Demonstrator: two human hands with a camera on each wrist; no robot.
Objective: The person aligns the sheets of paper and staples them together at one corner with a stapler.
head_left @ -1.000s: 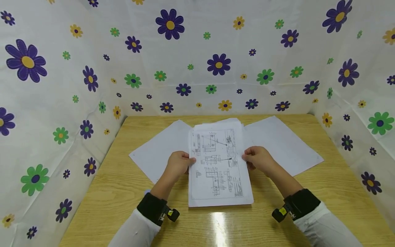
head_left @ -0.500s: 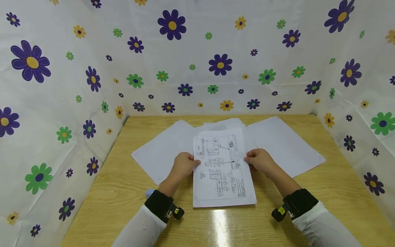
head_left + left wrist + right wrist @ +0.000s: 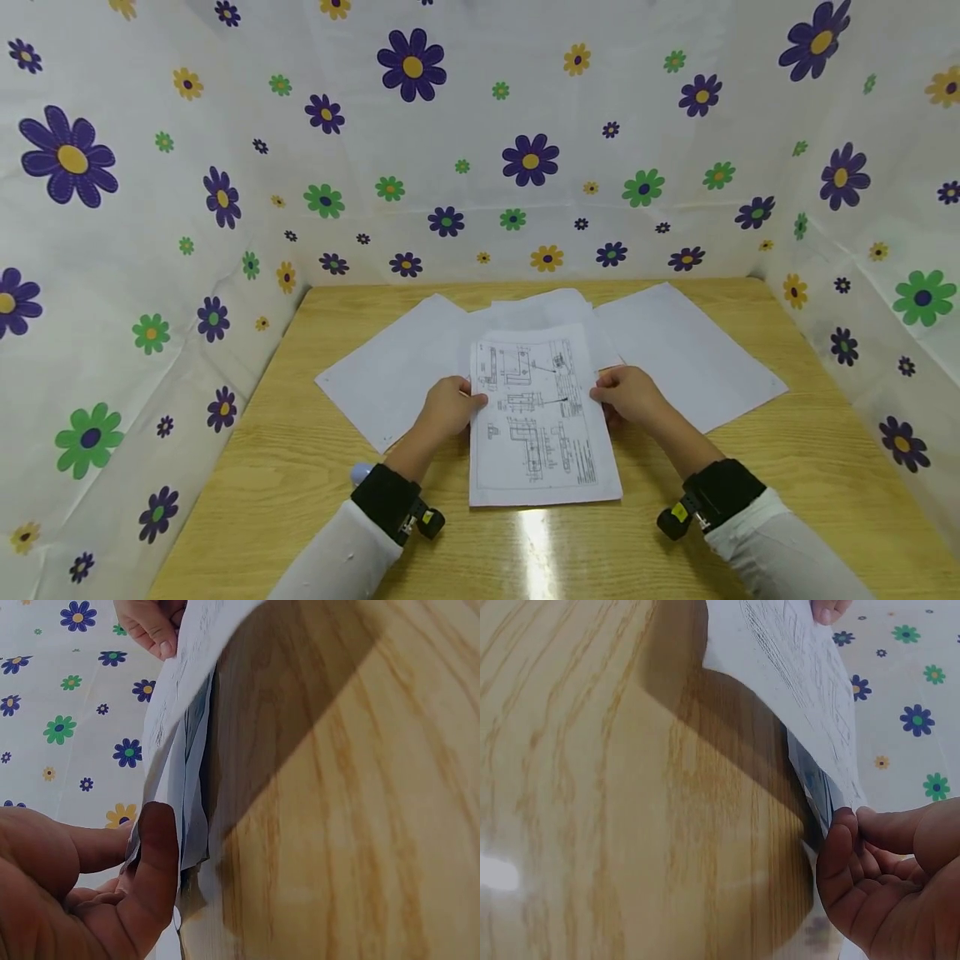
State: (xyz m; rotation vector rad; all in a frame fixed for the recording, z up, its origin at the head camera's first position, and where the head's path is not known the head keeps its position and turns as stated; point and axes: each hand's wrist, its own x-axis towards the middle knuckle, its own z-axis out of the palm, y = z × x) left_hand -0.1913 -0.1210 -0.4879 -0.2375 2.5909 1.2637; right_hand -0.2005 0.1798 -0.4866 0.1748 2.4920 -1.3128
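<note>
In the head view, a sheet of paper with a printed technical drawing [image 3: 498, 475] is held up at mid-table between both hands. My left hand [image 3: 447, 407] pinches its left edge, thumb on top and fingers beneath. On the opposite edge my right hand [image 3: 630, 395] grips in the same way. The left wrist view shows more sheets [image 3: 196, 761] hanging just under the top one, so a loose stack is held. Its near edge stands off the table in the right wrist view, casting a shadow. How many sheets there are is hidden.
White sheets lie fanned out on the wooden table [image 3: 262, 500]: a left sheet [image 3: 393, 367], a right sheet [image 3: 690, 358] and some middle sheets [image 3: 536, 310] behind the held stack. A small pale blue object [image 3: 360, 473] is partly hidden by the left wrist. Flowered cloth [image 3: 480, 125] surrounds the table.
The held papers have shifted slightly right and their far edge has come down toward me, showing more of the sheets behind. Both hands keep their hold and have moved slightly nearer.
</note>
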